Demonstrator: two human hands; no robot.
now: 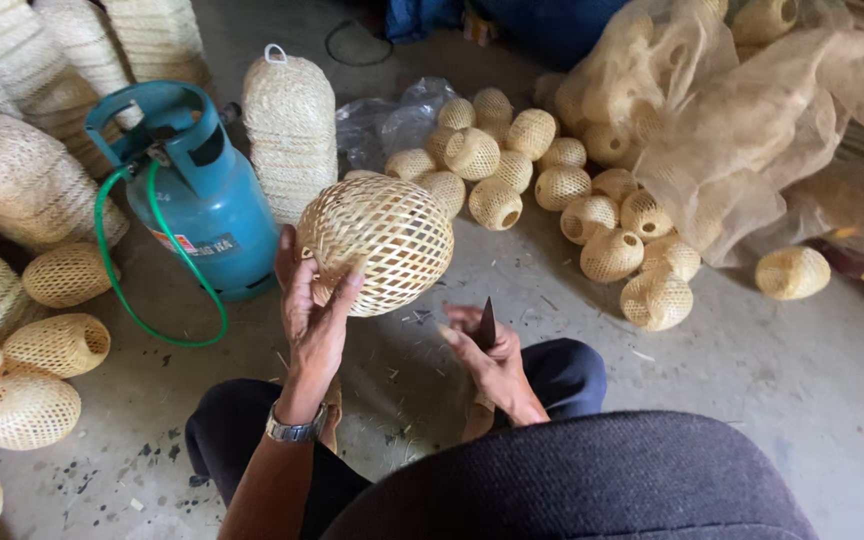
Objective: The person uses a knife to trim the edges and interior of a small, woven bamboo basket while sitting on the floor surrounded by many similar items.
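Head view shows my left hand (314, 310) raised with a round woven bamboo ball (376, 246) in it, my grip clamped on its lower left rim, thumb on the near side and fingers tucked behind the weave. The ball hangs in the air above the concrete floor (782, 380), in front of my knees, just right of the blue gas cylinder (202, 200) with its green hose (157, 290). My right hand (487, 355) sits lower, near my lap, its grip closed around a small dark blade (487, 322) that points up toward the ball but is still apart from it.

To do this well, I judge I should keep the ball steady by the rim rather than squeezing the open lattice, which looks light and easy to dent. The blade ought to meet only stray strip ends, cutting away from my left thumb, with short strokes. Turning the ball with the left fingers seems safer than chasing around it with the knife. Slivers already lie on the floor between my legs.

A heap of smaller woven balls (552, 190) lies beyond, some under a pale net sack (752, 130); taller woven shades (290, 130) stand at the left.
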